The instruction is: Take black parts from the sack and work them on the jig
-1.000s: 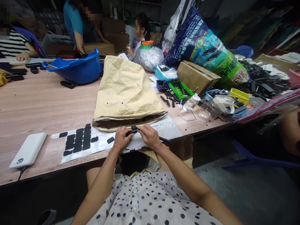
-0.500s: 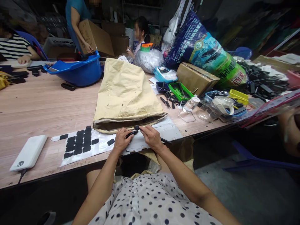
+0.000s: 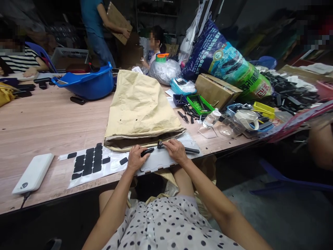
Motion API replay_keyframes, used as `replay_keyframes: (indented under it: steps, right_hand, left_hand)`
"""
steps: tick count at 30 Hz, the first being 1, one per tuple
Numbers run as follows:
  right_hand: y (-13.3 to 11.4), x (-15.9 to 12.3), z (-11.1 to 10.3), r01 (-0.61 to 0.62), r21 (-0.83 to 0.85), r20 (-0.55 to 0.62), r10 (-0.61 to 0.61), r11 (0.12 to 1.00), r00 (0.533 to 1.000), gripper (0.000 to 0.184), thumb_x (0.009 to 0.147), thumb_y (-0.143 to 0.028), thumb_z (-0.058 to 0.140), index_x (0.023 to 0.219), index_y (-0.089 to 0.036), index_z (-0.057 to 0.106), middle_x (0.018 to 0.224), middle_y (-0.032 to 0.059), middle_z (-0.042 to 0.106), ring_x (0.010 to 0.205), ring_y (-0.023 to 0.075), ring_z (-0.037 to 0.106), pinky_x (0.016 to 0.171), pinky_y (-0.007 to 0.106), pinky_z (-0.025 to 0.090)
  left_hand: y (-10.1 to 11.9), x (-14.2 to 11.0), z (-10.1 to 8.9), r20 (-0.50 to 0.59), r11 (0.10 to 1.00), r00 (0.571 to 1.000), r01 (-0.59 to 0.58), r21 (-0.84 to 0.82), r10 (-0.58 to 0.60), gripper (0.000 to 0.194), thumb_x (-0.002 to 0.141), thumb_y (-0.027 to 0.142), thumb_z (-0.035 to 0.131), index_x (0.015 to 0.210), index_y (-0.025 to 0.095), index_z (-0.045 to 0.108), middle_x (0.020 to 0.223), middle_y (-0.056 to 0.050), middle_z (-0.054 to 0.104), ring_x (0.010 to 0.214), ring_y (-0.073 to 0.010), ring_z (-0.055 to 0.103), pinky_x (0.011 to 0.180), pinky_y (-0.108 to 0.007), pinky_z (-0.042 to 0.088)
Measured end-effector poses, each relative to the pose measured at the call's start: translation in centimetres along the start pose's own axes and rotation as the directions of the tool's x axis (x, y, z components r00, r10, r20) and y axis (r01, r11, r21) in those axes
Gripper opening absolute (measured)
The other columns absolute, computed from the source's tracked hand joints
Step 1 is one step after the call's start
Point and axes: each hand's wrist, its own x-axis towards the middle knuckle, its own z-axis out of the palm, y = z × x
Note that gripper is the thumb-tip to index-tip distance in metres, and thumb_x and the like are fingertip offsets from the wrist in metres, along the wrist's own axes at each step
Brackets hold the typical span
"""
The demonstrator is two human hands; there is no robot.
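Observation:
My left hand (image 3: 136,158) is closed on a small black elongated piece (image 3: 147,151), whose tip points to the right. My right hand (image 3: 177,151) grips a small hammer (image 3: 191,150); its dark head shows left of my fingers and its black handle sticks out to the right. The hammer head is a little to the right of the black piece, apart from it. Under both hands lies a pale grey board (image 3: 158,160) at the table's front edge. Just beyond them is the open mouth of a tan paper sack (image 3: 143,107).
Left of my hands lie a sheet of black stickers (image 3: 90,159) and a white power bank (image 3: 33,172). A blue basin (image 3: 87,85) stands farther back. To the right are a green tray (image 3: 200,104), a clear bottle (image 3: 211,119) and a cardboard box (image 3: 217,90). Other people are across the table.
My right hand has shifted slightly right with the hammer, showing more of its handle and a wider gap to the black piece. A person in the back has lifted and turned a cardboard box.

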Motion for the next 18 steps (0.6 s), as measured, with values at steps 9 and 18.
replay_keyframes:
  steps: [9, 18]
  right_hand:
    - [0.7, -0.3, 0.7, 0.003, 0.033, 0.013, -0.003, 0.999, 1.000, 0.022, 0.096, -0.023, 0.055, 0.108, -0.026, 0.073, 0.088, 0.0061, 0.062, 0.087, 0.0218, 0.053, 0.076, 0.033, 0.043]
    - [0.6, -0.5, 0.9, -0.003, 0.030, 0.001, 0.003, 1.000, 1.000, 0.021, 0.093, -0.021, 0.057, 0.107, -0.026, 0.072, 0.088, 0.0061, 0.061, 0.088, 0.0222, 0.053, 0.076, 0.033, 0.043]
  left_hand:
    - [1.4, -0.8, -1.0, -0.034, 0.997, 0.999, -0.021, -0.071, 0.018, 0.015, 0.087, 0.032, 0.063, 0.095, 0.024, 0.073, 0.090, -0.005, 0.068, 0.089, -0.0233, 0.061, 0.085, -0.039, 0.051]
    - [4.8, -11.6, -0.2, 0.399, 0.974, 0.914, 0.020, -0.225, 0.074, 0.027, 0.093, 0.036, 0.049, 0.107, 0.025, 0.071, 0.094, -0.007, 0.076, 0.084, -0.0214, 0.071, 0.077, -0.031, 0.057]
